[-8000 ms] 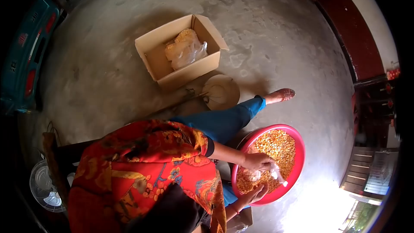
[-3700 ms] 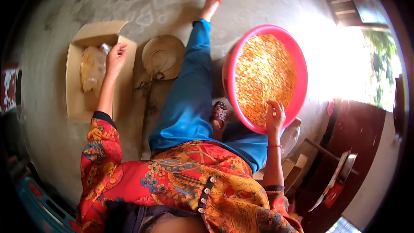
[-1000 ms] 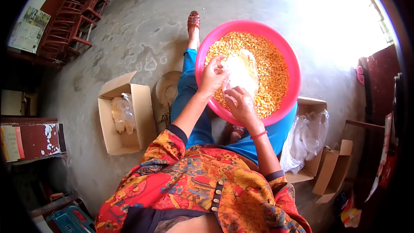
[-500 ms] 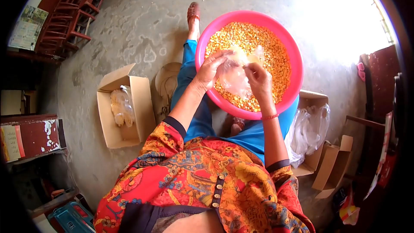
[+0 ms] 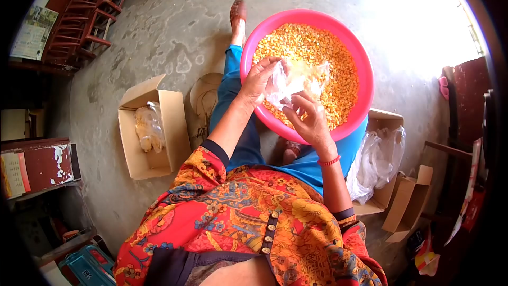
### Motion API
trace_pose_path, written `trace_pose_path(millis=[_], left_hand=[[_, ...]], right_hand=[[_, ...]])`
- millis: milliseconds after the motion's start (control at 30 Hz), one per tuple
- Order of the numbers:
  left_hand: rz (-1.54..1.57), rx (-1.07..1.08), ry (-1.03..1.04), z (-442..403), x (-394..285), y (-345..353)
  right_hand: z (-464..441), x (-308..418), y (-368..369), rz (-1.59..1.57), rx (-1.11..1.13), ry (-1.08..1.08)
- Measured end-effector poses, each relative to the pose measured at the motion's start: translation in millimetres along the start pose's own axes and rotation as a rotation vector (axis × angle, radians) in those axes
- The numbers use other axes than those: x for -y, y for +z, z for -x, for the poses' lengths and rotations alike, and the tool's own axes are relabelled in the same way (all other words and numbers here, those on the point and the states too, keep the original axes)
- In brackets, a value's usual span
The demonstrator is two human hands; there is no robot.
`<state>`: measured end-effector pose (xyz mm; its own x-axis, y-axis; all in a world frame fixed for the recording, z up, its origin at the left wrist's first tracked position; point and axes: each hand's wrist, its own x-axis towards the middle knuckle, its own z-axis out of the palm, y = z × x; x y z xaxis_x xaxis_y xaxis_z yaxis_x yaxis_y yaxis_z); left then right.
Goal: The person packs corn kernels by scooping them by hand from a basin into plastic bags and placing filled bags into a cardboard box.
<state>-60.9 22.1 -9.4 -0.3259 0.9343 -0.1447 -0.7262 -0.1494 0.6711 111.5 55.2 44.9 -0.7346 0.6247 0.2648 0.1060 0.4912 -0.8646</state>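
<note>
A clear plastic bag (image 5: 277, 86) hangs over a pink basin (image 5: 366, 69) of yellow corn kernels (image 5: 338, 53). My left hand (image 5: 258, 80) pinches the bag's upper left edge, fingers closed. Lower on the right, my right hand (image 5: 309, 119) has its thumb and fingers bent together at the bag's near edge, gripping the plastic. Past the hands, the far part of the bag spreads over the kernels; glare makes it hard to tell whether anything is inside. The basin rests by my legs, in blue trousers (image 5: 225, 106).
To the left, an open cardboard box (image 5: 177, 132) holds a clear bag with yellowish contents (image 5: 150, 127). On the right, another box (image 5: 381, 201) holds loose plastic bags (image 5: 377, 164), beside a smaller carton (image 5: 406, 204). Red wooden chairs (image 5: 95, 16) stand at far left.
My right hand has come down toward me and turned, its fingers now at the bag's near edge. The bag has been pulled more open and shifted. My left hand stays nearly in place.
</note>
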Motion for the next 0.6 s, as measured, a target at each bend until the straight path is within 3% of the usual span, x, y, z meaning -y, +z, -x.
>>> trace_pose_path(millis=[133, 233, 267, 333, 367, 433, 567, 600], left_hand=[[0.068, 0.009, 0.003, 0, 0, -5], [0.034, 0.030, -0.018, 1, -3, -3], [0.035, 0.032, -0.016, 1, -2, -3], [0.017, 0.052, -0.008, -1, -1, -5], [0.014, 0.052, -0.007, -1, 0, -6], [-0.024, 0.034, 0.051, -2, -1, -3], [-0.075, -0.134, 0.109, 9, -9, 15], [-0.281, -0.172, 0.241, 12, -6, 18]], right_hand=[[-8, -9, -5, -0.158, -0.208, 0.058], [-22, -25, -22, 0.178, -0.333, 0.057], [-24, -29, -25, 0.180, -0.333, 0.055], [-27, -36, -28, 0.553, -0.228, -0.032], [-27, -45, -27, 0.535, -0.137, 0.068], [-25, -58, -21, 0.668, -0.096, 0.030], [-20, -65, -12, 0.524, -0.208, 0.028], [-20, -60, -11, 0.439, -0.233, 0.008]])
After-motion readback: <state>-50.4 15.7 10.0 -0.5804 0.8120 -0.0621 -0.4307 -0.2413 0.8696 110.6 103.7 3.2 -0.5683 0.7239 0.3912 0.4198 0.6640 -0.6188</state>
